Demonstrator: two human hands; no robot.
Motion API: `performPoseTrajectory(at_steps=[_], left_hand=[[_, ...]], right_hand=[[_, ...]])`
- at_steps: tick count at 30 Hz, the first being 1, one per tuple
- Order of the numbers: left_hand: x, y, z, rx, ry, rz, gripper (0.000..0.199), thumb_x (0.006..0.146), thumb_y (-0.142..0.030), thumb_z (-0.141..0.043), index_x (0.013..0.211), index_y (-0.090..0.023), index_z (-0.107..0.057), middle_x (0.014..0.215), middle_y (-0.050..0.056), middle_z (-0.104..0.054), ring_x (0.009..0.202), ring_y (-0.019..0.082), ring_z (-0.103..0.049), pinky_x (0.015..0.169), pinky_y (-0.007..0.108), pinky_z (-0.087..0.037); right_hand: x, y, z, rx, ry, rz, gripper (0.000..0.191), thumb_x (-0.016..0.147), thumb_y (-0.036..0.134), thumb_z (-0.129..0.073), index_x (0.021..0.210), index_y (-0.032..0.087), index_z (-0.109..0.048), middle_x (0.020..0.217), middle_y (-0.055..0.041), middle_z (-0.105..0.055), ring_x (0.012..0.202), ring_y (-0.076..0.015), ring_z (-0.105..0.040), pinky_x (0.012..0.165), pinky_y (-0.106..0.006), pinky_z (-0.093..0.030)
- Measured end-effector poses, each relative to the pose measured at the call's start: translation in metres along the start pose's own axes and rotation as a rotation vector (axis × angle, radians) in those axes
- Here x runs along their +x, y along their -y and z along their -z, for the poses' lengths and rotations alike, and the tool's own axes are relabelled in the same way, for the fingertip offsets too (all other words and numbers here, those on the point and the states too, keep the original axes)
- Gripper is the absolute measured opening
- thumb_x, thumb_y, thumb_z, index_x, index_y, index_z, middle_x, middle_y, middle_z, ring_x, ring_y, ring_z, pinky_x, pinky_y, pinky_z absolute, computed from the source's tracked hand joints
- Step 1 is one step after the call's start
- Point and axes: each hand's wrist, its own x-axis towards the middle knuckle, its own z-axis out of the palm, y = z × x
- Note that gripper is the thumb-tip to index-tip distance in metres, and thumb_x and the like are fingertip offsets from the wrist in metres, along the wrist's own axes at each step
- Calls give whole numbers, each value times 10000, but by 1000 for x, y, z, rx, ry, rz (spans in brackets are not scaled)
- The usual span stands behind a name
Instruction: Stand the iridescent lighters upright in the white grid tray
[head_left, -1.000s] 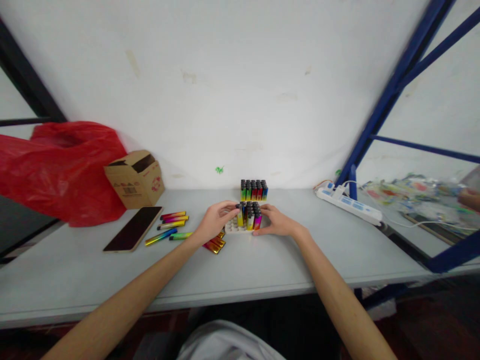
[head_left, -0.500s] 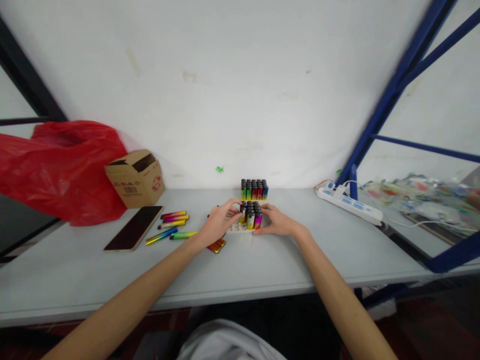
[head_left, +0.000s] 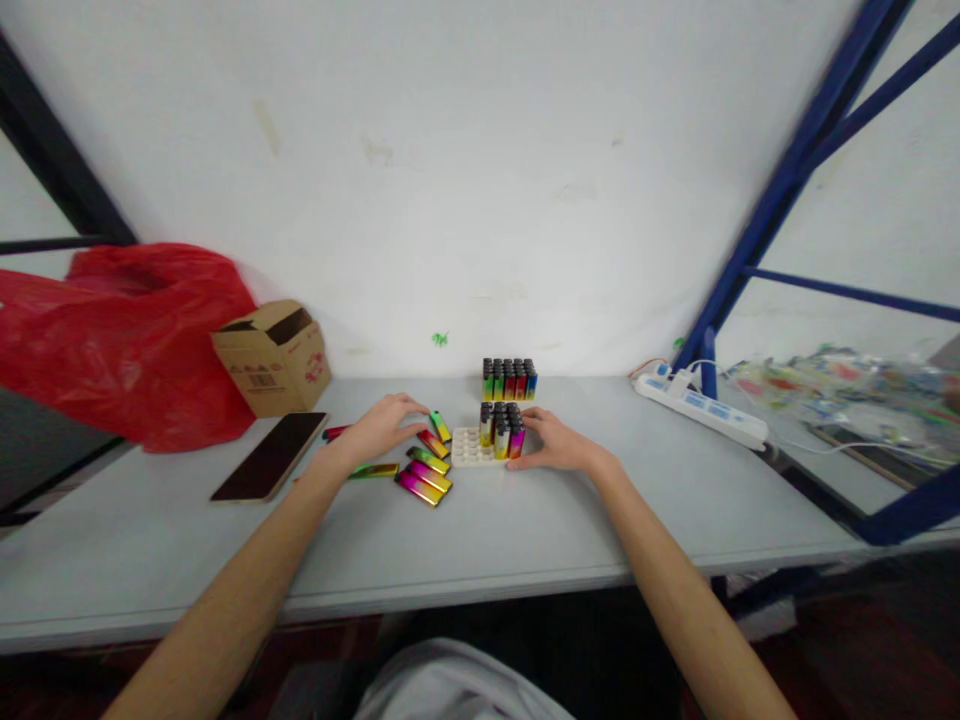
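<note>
Many lighters, carton — barcode; print illegible

Workshop-like place: grey workbench, blue metal frame, power strip, scuffed wall.

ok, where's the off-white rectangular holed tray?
Head view, near centre: the tray sits on the grey tabletop between the left hand and right hand, nearer the right.

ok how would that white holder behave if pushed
The white holder would probably slide flat, looking low and broad. It seems stiff, its edges straight. The upright lighters toward its right might wobble, since they rise above it.
</note>
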Motion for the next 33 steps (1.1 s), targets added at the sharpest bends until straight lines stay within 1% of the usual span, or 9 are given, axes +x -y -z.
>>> performPoseTrajectory(at_steps=[3, 5, 10, 13, 17, 21, 27, 30, 33], left_hand=[[-1, 6, -2, 142, 112, -39, 334, 858, -408, -622, 1075, -209, -780, 1129, 137, -726, 1045, 301, -656, 1013, 397, -461], [-2, 7, -3, 161, 180, -60, 346, 884, -394, -575, 1107, -219, -774, 1175, 128, -723, 1070, 291, -659, 1017, 389, -461], [-4, 6, 3, 93, 266, -10, 347, 815, -321, -641, 1125, -228, -768, 1184, 103, -743, 1094, 287, -667, 1022, 370, -453], [-4, 4, 6, 36, 255, 10, 315, 746, -283, -709, 1048, -233, -785, 1081, 88, -771, 1017, 284, -686, 973, 354, -473], [-3, 0, 8, 6, 247, 20, 173, 701, -269, -757, 864, -227, -795, 852, 60, -767, 816, 253, -689, 804, 306, -513], [-6, -1, 15, -91, 207, 23, 135, 659, -267, -808, 778, -223, -760, 833, 51, -750, 811, 238, -687, 785, 298, -530], [-11, -12, 27, -479, 236, 131, 259, 718, -348, -813, 902, -198, -711, 949, 76, -755, 944, 250, -706, 862, 349, -552], [-9, -20, 23, -603, 144, 180, 325, 698, -329, -848, 955, -192, -705, 956, 75, -751, 953, 246, -707, 885, 356, -546], [-5, -27, 12, -811, 20, 243, 445, 718, -315, -849, 1120, -199, -696, 992, 69, -743, 951, 231, -702, 890, 376, -550]], right_hand=[[0, -1, 0, 2, -3, 3, 850, 696, 671, -800, 1339, 143, -628, 1349, -179, -571, 1258, -348, -537, 1117, -494, -419], [0, -1, 0, 11, -8, 5, 848, 687, 681, -800, 1333, 158, -634, 1340, -170, -577, 1256, -348, -539, 1117, -495, -419], [-1, 1, 1, 13, -1, -5, 847, 695, 664, -805, 1349, 158, -623, 1360, -175, -563, 1264, -348, -532, 1125, -499, -411], [-1, 2, 2, 11, 7, -6, 845, 703, 644, -811, 1357, 146, -616, 1360, -180, -563, 1268, -350, -528, 1128, -500, -408], [-1, 2, 3, 6, 13, 2, 844, 700, 641, -815, 1351, 141, -618, 1346, -181, -571, 1259, -353, -533, 1123, -503, -413], [0, 0, 1, 1, 2, 1, 831, 697, 650, -812, 1336, 151, -630, 1335, -175, -577, 1249, -350, -541, 1117, -504, -419], [0, -2, 0, -1, -11, 13, 815, 692, 639, -822, 1322, 155, -639, 1330, -172, -584, 1241, -347, -551, 1111, -500, -428], [1, -1, 0, -10, -13, 31, 794, 699, 623, -825, 1313, 153, -644, 1323, -172, -588, 1236, -346, -555, 1103, -499, -437], [0, 1, 1, -20, -13, 35, 799, 700, 611, -831, 1318, 140, -639, 1325, -178, -582, 1230, -343, -559, 1108, -496, -435]])
